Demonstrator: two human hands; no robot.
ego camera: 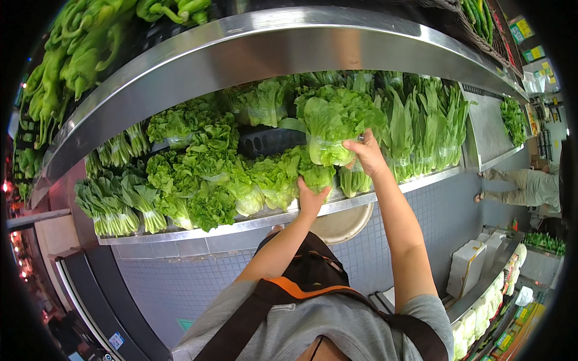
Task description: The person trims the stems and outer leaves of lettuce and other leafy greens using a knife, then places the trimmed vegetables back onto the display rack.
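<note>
My right hand (368,153) grips a head of leafy green lettuce (336,119) by its taped base, raised over the lower metal shelf (266,224). Just below and to its left, my left hand (312,198) is on a smaller lettuce bunch (316,175) at the shelf's front edge, fingers around its lower part. More lettuce heads (194,167) stand packed to the left of it. Behind them shows part of a black plastic crate (266,141). To the right of my right hand, long-leaved green bundles (420,126) stand in a row, wrapped near their stems.
A steel upper shelf edge (289,49) overhangs the greens, with green peppers (86,54) above left. Bundled dark greens (117,203) fill the left end. A round pale tub (345,224) is under the shelf. White foam boxes (467,266) and a person (524,187) are to the right.
</note>
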